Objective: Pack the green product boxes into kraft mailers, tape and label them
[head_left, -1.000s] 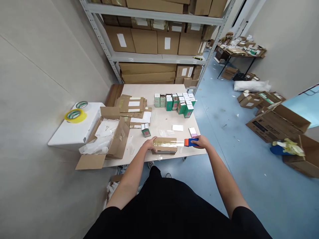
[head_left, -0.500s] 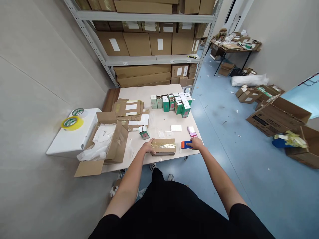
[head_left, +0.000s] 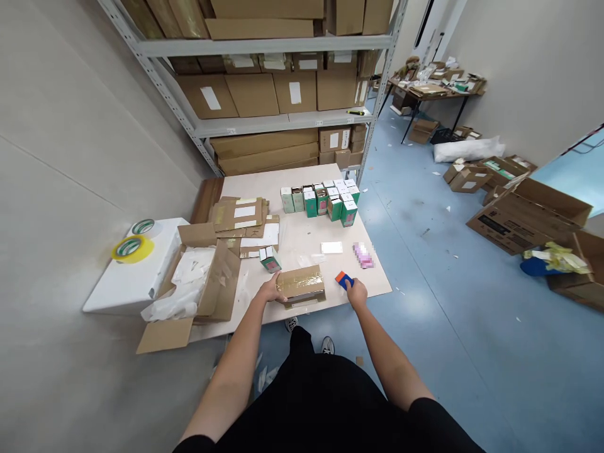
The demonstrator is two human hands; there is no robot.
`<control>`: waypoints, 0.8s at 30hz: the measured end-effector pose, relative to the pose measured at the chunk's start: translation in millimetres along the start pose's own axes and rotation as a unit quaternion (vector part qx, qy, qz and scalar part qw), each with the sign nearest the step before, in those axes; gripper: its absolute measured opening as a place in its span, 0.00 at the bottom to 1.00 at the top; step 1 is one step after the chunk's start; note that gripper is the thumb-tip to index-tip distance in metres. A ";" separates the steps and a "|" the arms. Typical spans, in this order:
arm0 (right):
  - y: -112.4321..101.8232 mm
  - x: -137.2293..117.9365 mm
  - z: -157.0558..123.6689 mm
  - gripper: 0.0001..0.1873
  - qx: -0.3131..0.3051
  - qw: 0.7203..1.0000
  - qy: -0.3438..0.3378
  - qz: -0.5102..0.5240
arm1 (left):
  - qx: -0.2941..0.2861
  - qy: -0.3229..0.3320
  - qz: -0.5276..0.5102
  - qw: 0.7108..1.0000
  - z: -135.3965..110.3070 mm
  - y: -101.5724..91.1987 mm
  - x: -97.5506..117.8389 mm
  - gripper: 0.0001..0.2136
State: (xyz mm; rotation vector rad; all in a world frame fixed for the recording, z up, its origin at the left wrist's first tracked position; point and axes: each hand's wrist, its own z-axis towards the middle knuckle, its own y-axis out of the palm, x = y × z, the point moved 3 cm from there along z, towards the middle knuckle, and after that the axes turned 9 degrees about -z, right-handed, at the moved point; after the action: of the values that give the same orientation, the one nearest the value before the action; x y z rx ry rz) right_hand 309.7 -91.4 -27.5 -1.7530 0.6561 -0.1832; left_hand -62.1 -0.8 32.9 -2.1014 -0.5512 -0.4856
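The left hand (head_left: 270, 292) clasps the taped box (head_left: 302, 284) by its nine o'clock end, near the table (head_left: 302, 242) edge. At three o'clock, the right hand (head_left: 357, 293) wraps its fingers around the tape dispenser (head_left: 343, 279) (orange and blue).

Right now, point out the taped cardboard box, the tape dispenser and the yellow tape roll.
taped cardboard box (head_left: 301, 284), head view, shiny taped top.
tape dispenser (head_left: 343, 279), head view, orange-blue body.
yellow tape roll (head_left: 136, 257), head view, outer rim.

It was a stockroom: grey metal shelving (head_left: 283, 119) held brown cardboard cartons (head_left: 252, 94), and a pale packing table (head_left: 302, 242) carried small green product boxes (head_left: 321, 198).
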 end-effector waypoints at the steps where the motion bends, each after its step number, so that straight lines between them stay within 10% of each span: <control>1: 3.1 7.1 3.2 0.24 0.014 1.000 0.004 0.016 | 0.004 0.000 0.004 1.000 -0.3 -0.1 -2.5 0.65; 11: 9.4 22.0 43.8 0.36 -0.100 0.994 0.021 0.044 | -0.004 0.004 0.049 0.999 6.3 -0.9 -5.0 0.62; 18: -5.8 -66.1 13.3 0.24 -0.067 0.959 -0.133 0.240 | -0.013 -0.009 0.039 0.999 7.3 -2.0 -3.8 0.61; 24: 0.7 -118.6 -11.6 0.25 -0.134 0.970 -0.134 0.150 | -0.018 -0.003 -0.032 0.999 6.5 -2.7 4.8 0.63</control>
State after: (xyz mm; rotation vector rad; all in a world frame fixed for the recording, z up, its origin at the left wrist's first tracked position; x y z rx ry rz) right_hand 206.0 -40.0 0.6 -1.8643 0.7616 0.3610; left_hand -58.7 6.9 33.8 -2.1247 -0.6202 -0.5293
